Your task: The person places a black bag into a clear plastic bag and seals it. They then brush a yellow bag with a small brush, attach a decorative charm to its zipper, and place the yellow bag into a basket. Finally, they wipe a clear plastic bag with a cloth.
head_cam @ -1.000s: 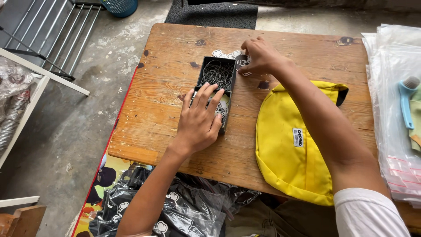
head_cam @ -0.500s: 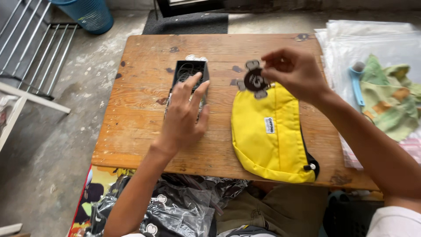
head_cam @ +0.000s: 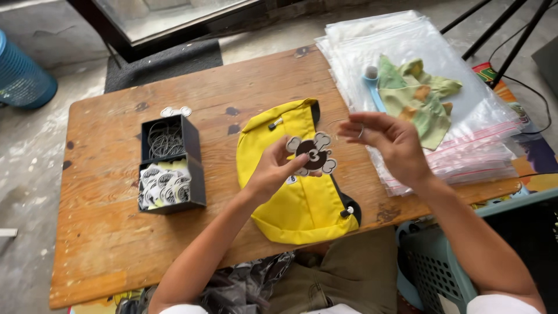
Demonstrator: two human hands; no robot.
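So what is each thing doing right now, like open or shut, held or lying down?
Black box: open, wire rings and tags inside.
Yellow pouch: lying flat on the wooden table.
Round tag: held in left hand.
Thin ring: pinched by right hand.
Clear bags: stacked flat.
Green cloth: crumpled on the bags.

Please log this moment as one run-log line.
left hand: holds dark round charm | right hand: pinches thin wire ring | beneath: yellow waist bag | left of bag: black divided box
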